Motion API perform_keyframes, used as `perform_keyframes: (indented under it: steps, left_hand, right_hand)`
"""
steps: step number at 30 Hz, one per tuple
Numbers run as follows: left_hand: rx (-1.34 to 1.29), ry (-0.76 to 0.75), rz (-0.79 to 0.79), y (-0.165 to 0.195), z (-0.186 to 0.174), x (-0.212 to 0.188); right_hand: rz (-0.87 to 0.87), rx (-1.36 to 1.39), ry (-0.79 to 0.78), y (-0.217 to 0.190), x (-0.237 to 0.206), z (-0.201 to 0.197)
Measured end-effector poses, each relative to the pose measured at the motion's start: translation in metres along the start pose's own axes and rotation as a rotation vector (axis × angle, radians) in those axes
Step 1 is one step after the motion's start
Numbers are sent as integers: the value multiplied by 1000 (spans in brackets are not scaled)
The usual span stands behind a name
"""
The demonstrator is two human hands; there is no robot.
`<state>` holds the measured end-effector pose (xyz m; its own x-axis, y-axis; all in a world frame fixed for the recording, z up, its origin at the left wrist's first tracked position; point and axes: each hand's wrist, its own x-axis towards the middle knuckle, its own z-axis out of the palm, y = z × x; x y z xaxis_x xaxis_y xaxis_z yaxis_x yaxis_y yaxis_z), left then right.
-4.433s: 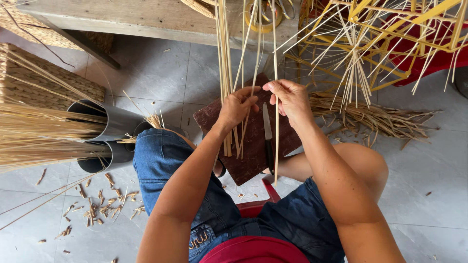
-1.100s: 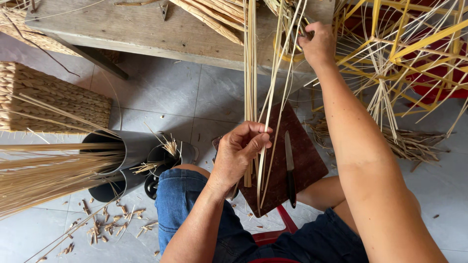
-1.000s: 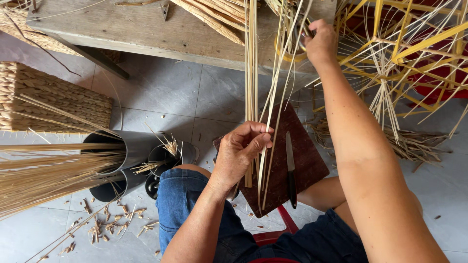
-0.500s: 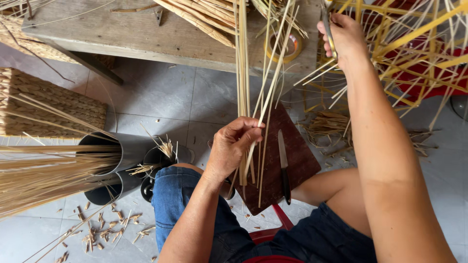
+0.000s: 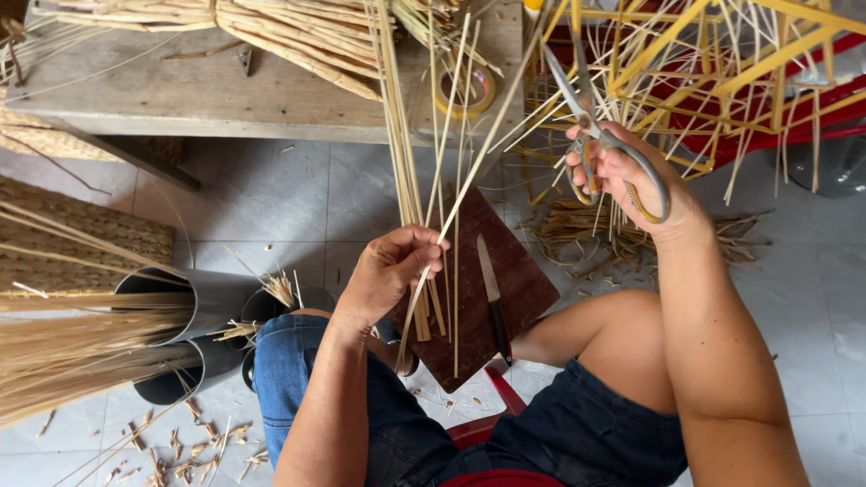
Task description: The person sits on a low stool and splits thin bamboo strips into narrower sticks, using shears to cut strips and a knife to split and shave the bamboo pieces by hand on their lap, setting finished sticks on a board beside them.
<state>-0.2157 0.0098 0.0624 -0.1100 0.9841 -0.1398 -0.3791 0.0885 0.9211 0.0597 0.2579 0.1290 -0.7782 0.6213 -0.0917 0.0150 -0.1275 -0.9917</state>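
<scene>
My left hand (image 5: pixel 390 271) pinches a bunch of thin pale bamboo strips (image 5: pixel 431 194) over the dark brown cutting board (image 5: pixel 505 289). Right hand (image 5: pixel 622 176) grips grey-handled scissors (image 5: pixel 586 117), blades raised. Best cut square with the strip ends even.

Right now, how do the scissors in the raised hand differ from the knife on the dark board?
The scissors are held up in the right hand; the knife lies flat on the dark board, untouched. The scissors have two blades and looped grey handles; the knife has one narrow blade. Both are metal cutting tools.
</scene>
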Motion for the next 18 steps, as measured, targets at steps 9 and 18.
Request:
perform_keyframes:
  steps: [9,18]
  left_hand:
    - [115,-44,-150,4,12,3]
    - [150,87,62,8,-8,-1]
  right_hand:
    - [-33,38,28,5,-21,-12]
    - [65,-60,92,20,-12,-6]
